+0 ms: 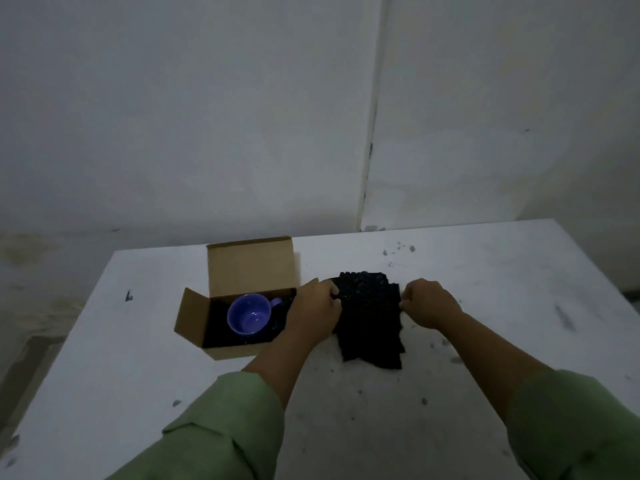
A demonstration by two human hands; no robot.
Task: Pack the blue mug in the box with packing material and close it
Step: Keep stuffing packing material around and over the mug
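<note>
We see the blue mug [248, 315] inside the open cardboard box [194, 318], lying on dark padding with its mouth facing up toward the camera and its handle pointing right. The box sits on the white surface [485, 289], left of centre; its lid flap stands upright at the back and a side flap hangs open on the left. Just right of the box lies a stack of black packing material [370, 323], bumpy in texture, flat on the surface. Our left hand [317, 311] is at the left edge of that black sheet, right beside the box's right end, fingers curled round the sheet's edge and gripping it. Our right hand [427, 303] is at the sheet's right edge, fingers bent and pinching that edge. Both hands thus hold the packing material from opposite sides; we cannot tell whether it is lifted or still resting. Green sleeves [225, 431] cover both forearms. The surface shows dark specks and scuffs. Pale walls stand behind, with a vertical seam right of centre. Lighting is dim.
</note>
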